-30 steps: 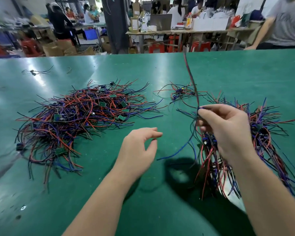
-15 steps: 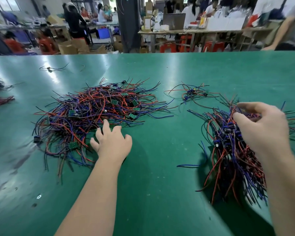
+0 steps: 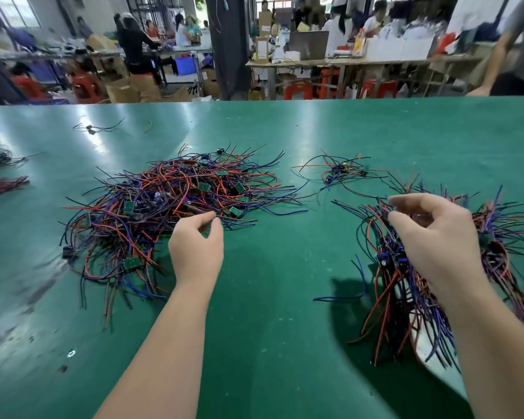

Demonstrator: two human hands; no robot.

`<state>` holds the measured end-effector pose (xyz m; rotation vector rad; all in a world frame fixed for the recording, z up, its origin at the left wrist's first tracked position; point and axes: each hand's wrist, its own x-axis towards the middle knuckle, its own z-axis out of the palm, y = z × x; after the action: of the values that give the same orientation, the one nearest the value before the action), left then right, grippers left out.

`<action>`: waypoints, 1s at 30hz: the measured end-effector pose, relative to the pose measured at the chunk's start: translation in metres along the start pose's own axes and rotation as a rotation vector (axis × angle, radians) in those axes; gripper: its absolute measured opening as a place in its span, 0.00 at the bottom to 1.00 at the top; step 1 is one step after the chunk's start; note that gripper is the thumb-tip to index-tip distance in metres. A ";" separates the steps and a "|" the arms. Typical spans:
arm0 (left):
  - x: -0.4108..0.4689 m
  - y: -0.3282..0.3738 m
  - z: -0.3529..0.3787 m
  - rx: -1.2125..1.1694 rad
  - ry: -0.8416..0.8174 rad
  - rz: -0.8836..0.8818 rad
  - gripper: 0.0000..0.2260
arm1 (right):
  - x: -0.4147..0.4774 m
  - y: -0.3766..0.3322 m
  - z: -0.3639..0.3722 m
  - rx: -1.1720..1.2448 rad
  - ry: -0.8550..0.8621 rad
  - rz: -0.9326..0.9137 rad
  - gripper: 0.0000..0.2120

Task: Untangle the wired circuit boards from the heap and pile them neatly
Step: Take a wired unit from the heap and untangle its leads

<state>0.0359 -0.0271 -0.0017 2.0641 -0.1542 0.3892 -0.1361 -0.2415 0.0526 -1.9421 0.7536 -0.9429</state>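
Observation:
A tangled heap (image 3: 170, 201) of red, blue and black wires with small green circuit boards lies left of centre on the green table (image 3: 270, 328). My left hand (image 3: 197, 249) is at the heap's near right edge, and its thumb and forefinger pinch a wire there. On the right lies the sorted pile (image 3: 406, 297) of wired boards, its wires running roughly the same way. My right hand (image 3: 436, 237) hovers over this pile with loosely curled fingers and holds nothing I can see. It hides part of the pile.
A small loose cluster of wired boards (image 3: 339, 172) lies behind the two piles. Stray wires lie at the far left (image 3: 94, 128) and at the left edge (image 3: 0, 186). A person's hand (image 3: 478, 91) rests on the table's far right edge.
My right hand laid the wired board it held onto the right pile and let go. My left hand moved forward to the heap and closed its fingertips on a wire.

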 end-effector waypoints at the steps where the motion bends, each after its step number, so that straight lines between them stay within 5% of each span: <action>1: -0.005 0.006 -0.002 -0.083 0.039 0.097 0.08 | -0.001 -0.002 0.002 0.054 -0.025 0.025 0.08; 6: -0.041 0.032 0.003 -0.235 -0.045 0.542 0.04 | -0.015 -0.011 0.022 0.401 -0.399 0.251 0.03; 10: -0.069 0.046 0.013 -0.276 -0.319 0.715 0.04 | -0.019 -0.009 0.031 0.551 -0.604 0.299 0.25; 12: -0.079 0.049 0.014 -0.275 -0.449 0.819 0.04 | -0.019 -0.007 0.032 0.540 -0.667 0.316 0.27; 18: -0.095 0.051 0.018 -0.227 -0.730 1.035 0.04 | -0.022 0.000 0.035 0.530 -0.659 0.416 0.08; 21: -0.099 0.053 0.019 -0.289 -0.738 0.769 0.03 | -0.017 0.000 0.034 0.619 -0.547 0.346 0.06; 26: -0.077 0.056 0.020 -0.556 -0.675 -0.056 0.11 | -0.013 -0.003 0.026 0.934 -0.574 0.283 0.09; 30: -0.069 0.061 0.015 -0.832 -0.788 -0.288 0.13 | -0.020 -0.003 0.030 0.979 -0.694 0.268 0.10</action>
<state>-0.0421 -0.0745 0.0178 1.2737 -0.4035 -0.6029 -0.1214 -0.2117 0.0376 -1.1113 0.0734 -0.2976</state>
